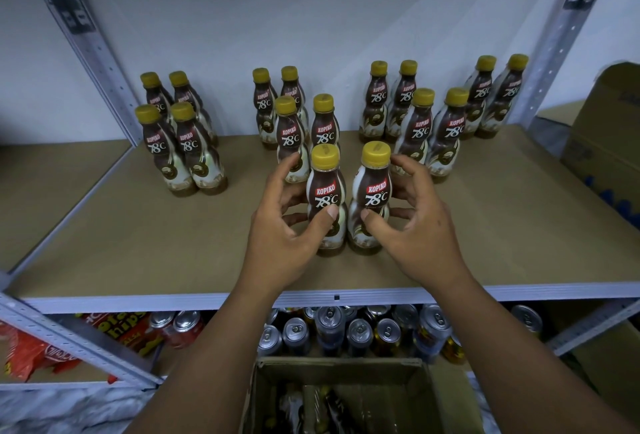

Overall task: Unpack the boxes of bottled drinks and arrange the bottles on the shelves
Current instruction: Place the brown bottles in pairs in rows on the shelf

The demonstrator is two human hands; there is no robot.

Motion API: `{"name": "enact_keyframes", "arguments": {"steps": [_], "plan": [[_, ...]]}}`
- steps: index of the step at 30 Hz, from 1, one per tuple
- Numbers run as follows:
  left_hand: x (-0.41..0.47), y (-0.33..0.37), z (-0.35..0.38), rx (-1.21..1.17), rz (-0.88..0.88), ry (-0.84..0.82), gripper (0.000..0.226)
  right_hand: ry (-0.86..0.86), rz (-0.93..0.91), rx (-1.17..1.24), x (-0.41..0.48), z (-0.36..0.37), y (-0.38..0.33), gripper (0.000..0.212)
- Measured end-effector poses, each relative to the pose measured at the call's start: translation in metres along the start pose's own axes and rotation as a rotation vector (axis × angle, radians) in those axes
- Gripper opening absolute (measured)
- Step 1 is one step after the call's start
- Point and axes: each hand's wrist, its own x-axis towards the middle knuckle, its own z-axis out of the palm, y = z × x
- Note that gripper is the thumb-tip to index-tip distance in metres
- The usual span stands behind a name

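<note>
Bottles, glossy, waisted: left hand fingers curl round one, right hand another.

1. You're looking at sixteen yellow-capped bottles standing up top.
2. You're showing two hands: left hand, right hand.
3. You're also seeing two cardboard boxes; cans are overlapping, can't count those.

The open cardboard box ran off the bottom edge, its contents dark and blurred. A second carton was cut by the right edge.
</note>
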Motion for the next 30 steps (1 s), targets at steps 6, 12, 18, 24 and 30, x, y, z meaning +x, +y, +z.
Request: {"name": "enact_keyframes", "arguments": {"steps": [6,12,18,24,30], "plan": [[0.000,0.001,-0.002,0.007,0.032,-0.025,0.085,-0.017,-0.010,-0.004,0.000,-0.002,-0.004,0.082],[0.010,0.015,-0.018,0.213,0.113,-0.195,0.098,-0.126,-0.073,-0.097,0.008,-0.013,-0.018,0.093],[0.011,0.019,-0.022,0.278,0.141,-0.256,0.100,-0.164,-0.073,-0.139,0.006,-0.016,-0.022,0.092],[0.009,0.020,-0.023,0.273,0.147,-0.258,0.088,-0.177,-0.079,-0.139,0.006,-0.016,-0.020,0.092],[0.008,0.021,-0.020,0.300,0.131,-0.249,0.085,-0.184,-0.064,-0.102,0.007,-0.014,-0.016,0.093]]}}
